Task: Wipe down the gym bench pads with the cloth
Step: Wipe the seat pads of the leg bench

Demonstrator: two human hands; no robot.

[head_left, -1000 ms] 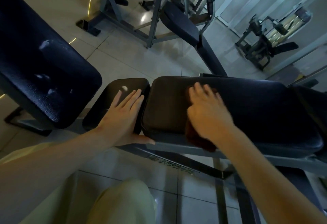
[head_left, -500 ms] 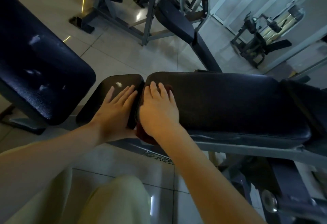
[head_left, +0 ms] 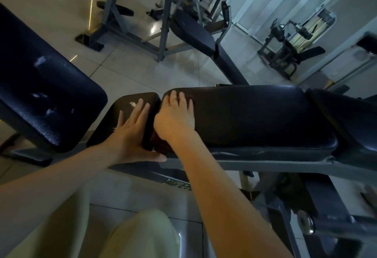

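Note:
A long black bench pad (head_left: 255, 115) runs across the middle, with a small black seat pad (head_left: 122, 107) at its left end. My right hand (head_left: 175, 119) presses a dark reddish cloth (head_left: 161, 144) flat onto the left end of the long pad. Most of the cloth is hidden under the hand; a fold hangs over the pad's near edge. My left hand (head_left: 132, 133) rests flat on the small seat pad, fingers straight, thumb along its near edge.
Another black pad (head_left: 44, 98) with white scuffs stands at the left. A grey steel frame (head_left: 265, 164) runs under the bench. More gym machines (head_left: 183, 23) and a rack (head_left: 289, 49) stand on the tiled floor behind. My knee (head_left: 142, 235) is at the bottom.
My right hand has slid the cloth leftward along the long pad to its left end, beside my left hand. The left hand has stayed on the seat pad.

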